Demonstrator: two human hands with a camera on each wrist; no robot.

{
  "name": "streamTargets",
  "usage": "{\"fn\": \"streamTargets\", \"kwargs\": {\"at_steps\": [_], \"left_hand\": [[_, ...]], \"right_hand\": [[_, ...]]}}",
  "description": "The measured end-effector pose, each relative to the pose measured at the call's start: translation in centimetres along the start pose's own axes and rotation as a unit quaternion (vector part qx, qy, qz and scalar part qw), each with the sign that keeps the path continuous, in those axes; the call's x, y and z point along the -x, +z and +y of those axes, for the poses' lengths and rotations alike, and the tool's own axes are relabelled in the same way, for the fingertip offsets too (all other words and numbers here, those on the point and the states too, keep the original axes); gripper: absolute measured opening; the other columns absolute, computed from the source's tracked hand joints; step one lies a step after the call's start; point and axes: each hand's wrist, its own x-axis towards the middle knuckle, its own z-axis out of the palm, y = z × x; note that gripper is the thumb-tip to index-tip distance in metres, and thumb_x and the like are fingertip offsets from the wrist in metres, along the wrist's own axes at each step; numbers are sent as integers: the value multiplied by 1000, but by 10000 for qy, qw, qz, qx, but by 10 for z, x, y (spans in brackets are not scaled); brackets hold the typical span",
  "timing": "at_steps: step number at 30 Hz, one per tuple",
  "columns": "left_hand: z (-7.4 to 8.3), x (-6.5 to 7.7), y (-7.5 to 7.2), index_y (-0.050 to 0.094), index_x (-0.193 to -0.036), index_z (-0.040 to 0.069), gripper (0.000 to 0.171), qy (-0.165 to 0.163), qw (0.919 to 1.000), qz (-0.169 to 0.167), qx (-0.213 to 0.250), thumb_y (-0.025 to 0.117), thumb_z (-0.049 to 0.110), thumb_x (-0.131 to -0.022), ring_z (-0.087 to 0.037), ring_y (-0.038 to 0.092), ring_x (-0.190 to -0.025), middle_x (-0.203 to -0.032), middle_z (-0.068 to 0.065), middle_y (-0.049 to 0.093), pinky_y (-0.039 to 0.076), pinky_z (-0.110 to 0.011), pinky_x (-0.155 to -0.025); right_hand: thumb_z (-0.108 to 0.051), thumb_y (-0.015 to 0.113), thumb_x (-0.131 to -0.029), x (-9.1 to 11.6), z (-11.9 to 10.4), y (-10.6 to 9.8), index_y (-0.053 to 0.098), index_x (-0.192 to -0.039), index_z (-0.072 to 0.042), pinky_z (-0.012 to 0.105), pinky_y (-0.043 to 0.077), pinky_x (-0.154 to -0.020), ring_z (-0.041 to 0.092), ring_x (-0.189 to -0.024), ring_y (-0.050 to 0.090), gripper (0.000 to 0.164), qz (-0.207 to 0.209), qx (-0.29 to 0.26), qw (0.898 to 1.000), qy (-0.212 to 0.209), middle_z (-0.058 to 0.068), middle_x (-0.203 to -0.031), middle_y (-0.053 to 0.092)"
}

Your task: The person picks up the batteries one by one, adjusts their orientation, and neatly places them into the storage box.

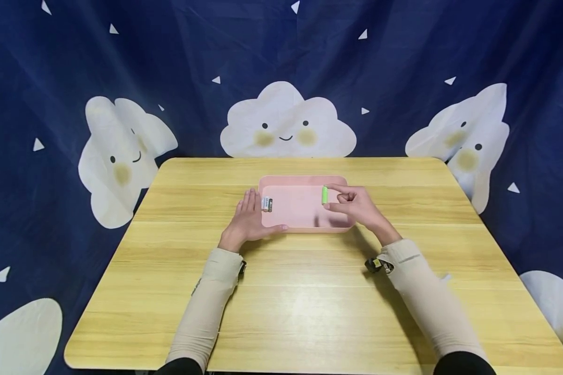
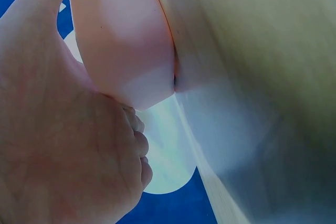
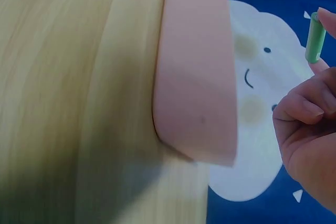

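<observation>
A: Love the navy curtain with the smiley clouds behind that wood-look table. So what's the grip like?

B: Right hand has the green battery pinched end to end between index finger and thumb, held up over the right part of the pink tray. Left hand isn't clutching anything: straight fingers along the tray's left end, thumb along the near rim.

A: Any tips?

B: I'd make that pinch light and square on both ends (squeeze off-centre and a smooth cylinder probably pops out). Brace the left palm so the tray can't skid. If the battery goes down, touch it to the floor before easing off, since it'd likely roll.

A: Brands?

B: Nothing legible, sorry. White battery and dark battery lie side by side at the tray's left end; the white one has print, too small to read. I can't make out any lettering on the green wrap.
</observation>
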Motion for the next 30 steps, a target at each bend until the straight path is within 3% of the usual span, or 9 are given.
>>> {"fn": "streamTargets", "kwargs": {"at_steps": [6,10,18,30], "left_hand": [[-2,-1,1,-13,-163,2,143,-32,10000,-41,-11,53,94,-75,-32,-20,-161,-173,-19,-20,0,-50,-134],[-1,-1,1,-13,-163,2,143,-23,10000,-55,39,53,94,-76,-32,-20,-161,-173,-19,-20,-1,-51,-134],[-1,-2,1,-11,-164,1,143,-13,10000,13,61,53,94,-75,-33,-18,-162,-173,-20,-17,1,-51,-134],[2,2,-3,-10,-163,0,141,13,9998,-14,199,56,90,-77,-35,-17,-162,-172,-22,-17,1,-52,-133]], "right_hand": [[-6,81,-87,-17,2,21,58,-144,1,21,18,-48,4,-49,20,62,-23,-453,9988,-198,-12,-53,22],[0,80,-85,-28,5,35,58,-143,4,18,18,-45,3,-47,22,62,-91,-715,9968,-338,-14,-50,24],[-14,83,-86,-39,8,57,61,-145,-12,19,22,-46,4,-46,24,64,-194,-506,9982,240,-13,-50,29],[-16,84,-86,-58,18,85,62,-144,-15,19,28,-44,4,-45,32,63,-361,-454,9967,569,-12,-50,40]]}}
